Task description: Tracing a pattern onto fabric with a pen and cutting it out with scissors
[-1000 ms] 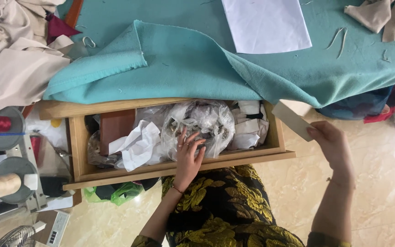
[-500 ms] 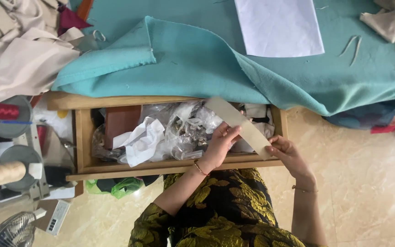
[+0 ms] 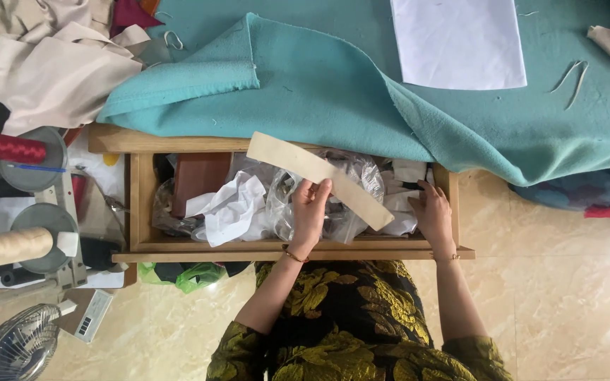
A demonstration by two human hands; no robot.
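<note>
Two hands: both of mine are down in the open wooden drawer point(image 3: 139, 212), under the table edge.
Left hand point(image 3: 310, 212): I see its fingers closed on the strip, pinching it near the middle from below.
Strip point(image 3: 298, 166): long, flat and cream-coloured, tilted across the drawer; its upper end points to the teal cloth point(image 3: 333, 92) and its lower end stops just beside my right hand.
Right hand point(image 3: 433, 212): fingers spread, resting on white scraps at the drawer's right end; I cannot tell whether it grips anything, since the fingertips are partly buried.
Drawer contents: clear plastic bags point(image 3: 347, 190) under the strip, crumpled white paper point(image 3: 231, 208) to their left, a reddish-brown flat thing point(image 3: 199, 176) further left.
Table top: teal cloth hangs over the drawer's back; a white sheet point(image 3: 457, 42) lies on it, beige fabric point(image 3: 51, 70) is heaped at the left.
Left side: thread spools point(image 3: 5, 247) and a small fan point(image 3: 15, 349) near the floor.
</note>
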